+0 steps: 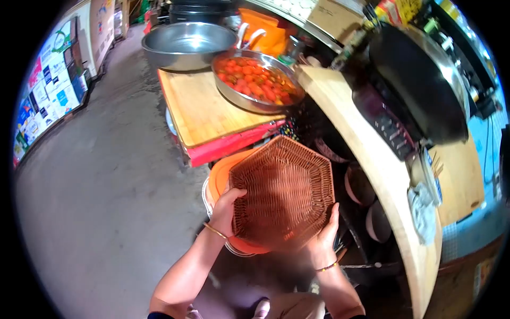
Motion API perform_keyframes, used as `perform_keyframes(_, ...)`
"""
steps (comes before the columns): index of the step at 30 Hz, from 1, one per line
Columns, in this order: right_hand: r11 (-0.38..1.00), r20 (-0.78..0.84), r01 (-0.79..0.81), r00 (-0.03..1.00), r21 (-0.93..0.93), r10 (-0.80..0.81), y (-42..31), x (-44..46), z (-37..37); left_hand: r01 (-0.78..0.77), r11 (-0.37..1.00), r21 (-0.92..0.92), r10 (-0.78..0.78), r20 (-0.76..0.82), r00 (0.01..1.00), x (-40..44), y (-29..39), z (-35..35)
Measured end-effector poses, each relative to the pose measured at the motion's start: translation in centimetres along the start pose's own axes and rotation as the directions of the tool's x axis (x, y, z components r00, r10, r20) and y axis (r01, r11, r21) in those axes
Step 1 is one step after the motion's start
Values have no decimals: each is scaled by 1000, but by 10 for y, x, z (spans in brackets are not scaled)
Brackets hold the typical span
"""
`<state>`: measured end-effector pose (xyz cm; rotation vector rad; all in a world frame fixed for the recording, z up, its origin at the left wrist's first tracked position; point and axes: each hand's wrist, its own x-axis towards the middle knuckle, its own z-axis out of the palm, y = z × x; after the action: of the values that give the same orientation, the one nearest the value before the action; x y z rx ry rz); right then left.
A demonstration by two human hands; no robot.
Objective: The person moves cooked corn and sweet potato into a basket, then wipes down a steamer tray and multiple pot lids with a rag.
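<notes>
**Wicker basket held in both hands above an orange container**

The wicker basket (284,183) is grasped at its left side by the left hand (225,211), thumb over the rim, and at its lower right by the right hand (325,234); the fingers beneath are hidden. It is held over the orange container (218,175), though contact between them cannot quite be judged. Should one grip be loosened, the basket could be tipped. Should it be swung toward the wooden board (194,106), the metal bowl (238,101) of red pieces (255,80) could be bumped and its contents spilled.
</notes>
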<state>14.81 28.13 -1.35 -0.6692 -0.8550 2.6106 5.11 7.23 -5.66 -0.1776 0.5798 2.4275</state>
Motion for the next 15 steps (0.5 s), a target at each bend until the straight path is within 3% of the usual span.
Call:
perform_keyframes(2,999,-24,-42,999,0,42,2,-5,20,-18,1000,-25,18,3,1000,-29,35,34)
perform_keyframes(5,965,13,-258,966,51,258,-4,-26,80,-9,999,38,21,-323,946,-63,80,71)
perform_keyframes(6,946,23,-319,948,64,318,-8,-35,105,-16,999,41,29,-334,942,-72,95,83)
perform_keyframes(9,968,208,-244,945,-66,252,-28,-60,182,-15,986,-166,-22,-215,976,-102,147,119)
perform_keyframes(12,977,350,-200,912,-70,212,-55,-85,271,-89,988,-123,62,-207,976,-130,204,181)
perform_keyframes(15,957,392,-288,876,-40,280,-88,-114,364,-177,979,-104,154,-199,968,-157,261,237)
